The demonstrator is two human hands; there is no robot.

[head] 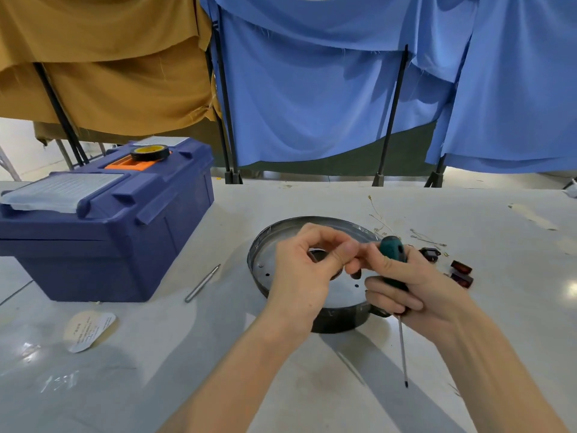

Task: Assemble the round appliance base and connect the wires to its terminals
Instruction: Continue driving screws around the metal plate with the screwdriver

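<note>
Round base [282,245] sits on the table [187,354], right of the blue toolbox [103,239]. Right hand [415,285] grips a screwdriver [394,260], shaft toward the viewer. Left hand [299,270] pinches fingertips together above the base (contents too small to tell).

Blue toolbox [103,232] at left on the white table [156,364], black tape roll [150,152] lying on its lid. Metal rod [202,283] just right of the toolbox. Paper label [88,330] nearer. Behind, tan cloth [103,57] and blue cloth [327,89] hanging.
</note>
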